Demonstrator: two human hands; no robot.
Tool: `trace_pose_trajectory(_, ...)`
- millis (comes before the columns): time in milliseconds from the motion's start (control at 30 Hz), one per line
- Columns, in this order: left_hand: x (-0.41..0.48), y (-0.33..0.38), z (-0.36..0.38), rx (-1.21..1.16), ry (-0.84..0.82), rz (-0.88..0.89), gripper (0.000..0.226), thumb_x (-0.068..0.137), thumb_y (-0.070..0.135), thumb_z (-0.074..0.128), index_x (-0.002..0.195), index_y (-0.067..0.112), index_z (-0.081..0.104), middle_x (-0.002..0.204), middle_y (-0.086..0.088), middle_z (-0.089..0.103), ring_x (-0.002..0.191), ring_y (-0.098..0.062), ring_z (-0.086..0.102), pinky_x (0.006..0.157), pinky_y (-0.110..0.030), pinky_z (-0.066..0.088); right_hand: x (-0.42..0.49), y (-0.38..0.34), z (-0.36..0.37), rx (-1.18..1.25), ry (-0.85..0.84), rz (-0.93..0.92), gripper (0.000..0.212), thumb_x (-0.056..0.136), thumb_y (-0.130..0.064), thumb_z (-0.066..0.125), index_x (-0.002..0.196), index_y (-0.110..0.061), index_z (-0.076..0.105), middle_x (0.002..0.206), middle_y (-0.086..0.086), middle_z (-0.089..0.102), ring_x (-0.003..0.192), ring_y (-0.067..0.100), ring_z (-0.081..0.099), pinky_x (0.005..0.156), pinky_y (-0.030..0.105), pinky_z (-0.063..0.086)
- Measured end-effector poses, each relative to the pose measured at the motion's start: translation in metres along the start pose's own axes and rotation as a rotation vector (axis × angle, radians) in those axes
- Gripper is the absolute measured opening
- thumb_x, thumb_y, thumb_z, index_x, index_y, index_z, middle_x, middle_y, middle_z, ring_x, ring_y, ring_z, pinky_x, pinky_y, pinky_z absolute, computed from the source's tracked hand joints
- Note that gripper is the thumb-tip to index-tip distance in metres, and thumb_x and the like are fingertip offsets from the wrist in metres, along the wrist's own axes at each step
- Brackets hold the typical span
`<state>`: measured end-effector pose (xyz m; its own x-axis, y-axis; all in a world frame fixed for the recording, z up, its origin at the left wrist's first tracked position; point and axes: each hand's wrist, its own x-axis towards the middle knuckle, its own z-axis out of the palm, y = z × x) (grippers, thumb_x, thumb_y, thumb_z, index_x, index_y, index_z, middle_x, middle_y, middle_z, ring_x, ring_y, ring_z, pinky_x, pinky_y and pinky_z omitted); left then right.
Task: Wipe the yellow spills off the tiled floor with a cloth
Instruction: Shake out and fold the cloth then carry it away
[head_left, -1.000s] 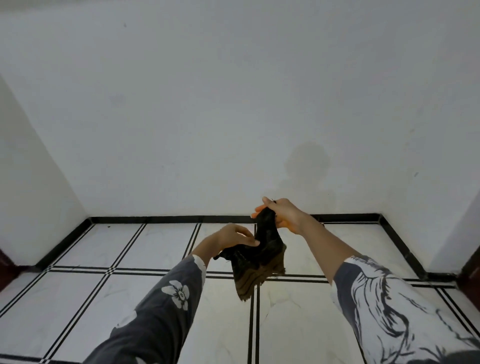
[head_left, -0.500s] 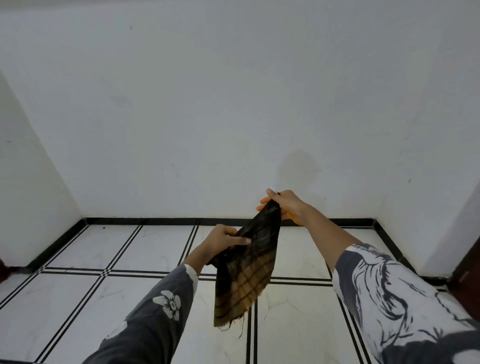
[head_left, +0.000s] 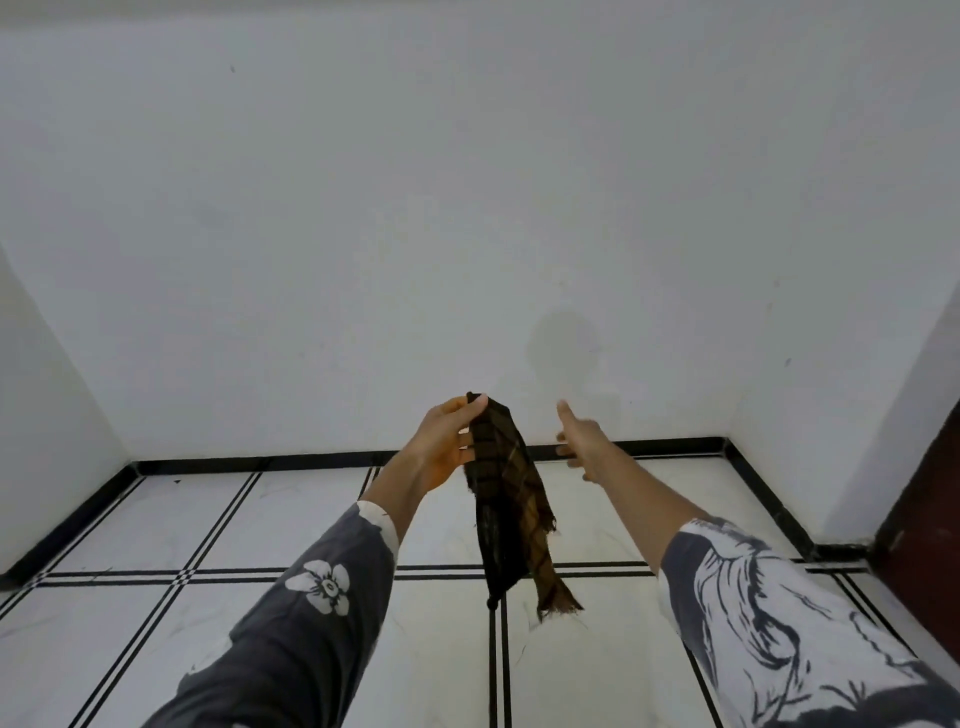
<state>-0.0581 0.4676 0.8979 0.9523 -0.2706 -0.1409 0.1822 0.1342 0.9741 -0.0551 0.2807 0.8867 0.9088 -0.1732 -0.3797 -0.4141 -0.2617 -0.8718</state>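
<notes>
Since left hand (head_left: 442, 446) pinches top edge, cloth (head_left: 506, 519) hangs loose over tiled floor (head_left: 280, 519), maybe to open up for wiping; right hand (head_left: 582, 440) spread beside it, not touching

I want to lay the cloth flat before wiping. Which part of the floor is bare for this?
Bare: the far-left tile, between the black skirting and the double lines; also the right tile beyond the right arm. Crowded: the middle, where the left hand holds the hanging cloth beside the right hand.
</notes>
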Motion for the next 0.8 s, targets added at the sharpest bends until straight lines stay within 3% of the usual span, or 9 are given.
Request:
trace_pose_trajectory(100, 0.004, 0.0, 0.005, -0.065, -0.009, -0.009, 0.039, 0.087, 0.011, 0.063, 0.123, 0.003, 0.053, 0.104, -0.012, 0.066, 0.092, -0.025, 0.067, 0.073, -0.033, 0.058, 0.0, 0.027, 0.004, -0.001, -0.038, 0.074, 0.062, 0.097, -0.047, 0.023, 0.12, 0.002, 0.054, 0.12, 0.016, 0.062, 0.073, 0.017, 0.054, 0.049, 0.024, 0.031)
trace_pose_trajectory(267, 0.011, 0.003, 0.018, -0.085, -0.008, -0.036, 0.048, 0.089, 0.002, 0.057, 0.134, 0.014, 0.044, 0.117, -0.013, 0.06, 0.101, -0.028, 0.063, 0.076, -0.036, 0.056, 0.012, 0.046, 0.005, 0.071, 0.064, 0.09, 0.058, 0.095, -0.05, 0.03, 0.124, -0.005, 0.051, 0.12, 0.012, 0.061, 0.087, 0.022, 0.06, 0.049, 0.024, 0.034)
trace_pose_trajectory(300, 0.012, 0.004, 0.022, -0.082, -0.012, -0.034, 0.053, 0.089, 0.002, 0.057, 0.137, 0.016, 0.041, 0.123, -0.013, 0.057, 0.105, -0.028, 0.061, 0.08, -0.037, 0.055, 0.012, 0.047, 0.004, 0.093, 0.062, 0.085, 0.058, 0.095, -0.05, 0.03, 0.124, -0.005, 0.052, 0.121, 0.012, 0.061, 0.091, 0.023, 0.059, 0.055, 0.024, 0.038)
trace_pose_trajectory(367, 0.014, 0.008, 0.031, -0.098, -0.042, -0.036, 0.062, 0.089, 0.003, 0.057, 0.143, 0.021, 0.032, 0.134, -0.013, 0.05, 0.113, -0.03, 0.057, 0.086, -0.04, 0.052, 0.011, 0.048, 0.002, 0.139, -0.002, 0.066, 0.062, 0.096, -0.052, 0.023, 0.123, -0.005, 0.053, 0.124, 0.01, 0.059, 0.105, 0.027, 0.056, 0.084, 0.033, 0.043)
trace_pose_trajectory(433, 0.013, 0.017, 0.04, -0.143, -0.101, -0.018, 0.061, 0.09, 0.003, 0.054, 0.143, 0.023, 0.031, 0.133, -0.012, 0.051, 0.111, -0.029, 0.058, 0.082, -0.038, 0.053, 0.009, 0.05, 0.0, 0.194, -0.079, 0.057, 0.069, 0.095, -0.055, 0.013, 0.132, -0.008, 0.046, 0.135, 0.011, 0.051, 0.127, 0.029, 0.044, 0.107, 0.043, 0.026)
trace_pose_trajectory(533, 0.014, 0.029, 0.039, -0.263, -0.143, 0.036, 0.053, 0.092, 0.003, 0.051, 0.14, 0.023, 0.039, 0.122, -0.009, 0.058, 0.102, -0.023, 0.062, 0.075, -0.032, 0.057, 0.017, 0.056, -0.005, 0.36, -0.123, 0.123, 0.084, 0.088, -0.065, 0.002, 0.139, -0.008, 0.037, 0.147, 0.014, 0.036, 0.14, 0.029, 0.025, 0.115, 0.045, 0.011)
trace_pose_trajectory(633, 0.016, 0.025, 0.022, -0.308, -0.124, 0.036, 0.048, 0.094, 0.006, 0.048, 0.139, 0.023, 0.042, 0.111, -0.006, 0.063, 0.094, -0.02, 0.063, 0.07, -0.028, 0.058, 0.024, 0.062, -0.008, 0.594, -0.294, 0.191, 0.099, 0.077, -0.077, 0.0, 0.134, -0.01, 0.045, 0.14, 0.016, 0.044, 0.128, 0.033, 0.04, 0.111, 0.046, 0.025)
trace_pose_trajectory(700, 0.016, 0.013, 0.011, -0.278, -0.092, -0.006, 0.049, 0.095, 0.007, 0.045, 0.14, 0.024, 0.039, 0.105, -0.007, 0.064, 0.088, -0.02, 0.064, 0.063, -0.028, 0.058, 0.019, 0.06, -0.005, 0.719, -0.451, 0.169, 0.099, 0.075, -0.08, 0.004, 0.124, -0.01, 0.056, 0.124, 0.014, 0.06, 0.111, 0.034, 0.053, 0.095, 0.045, 0.041)
trace_pose_trajectory(800, 0.013, -0.001, -0.006, -0.256, -0.044, -0.069, 0.052, 0.095, 0.005, 0.044, 0.142, 0.025, 0.035, 0.105, -0.009, 0.066, 0.086, -0.022, 0.066, 0.062, -0.03, 0.058, 0.014, 0.051, 0.0, 0.802, -0.554, 0.049, 0.092, 0.078, -0.078, 0.018, 0.115, -0.008, 0.064, 0.115, 0.016, 0.066, 0.112, 0.032, 0.057, 0.091, 0.044, 0.044)
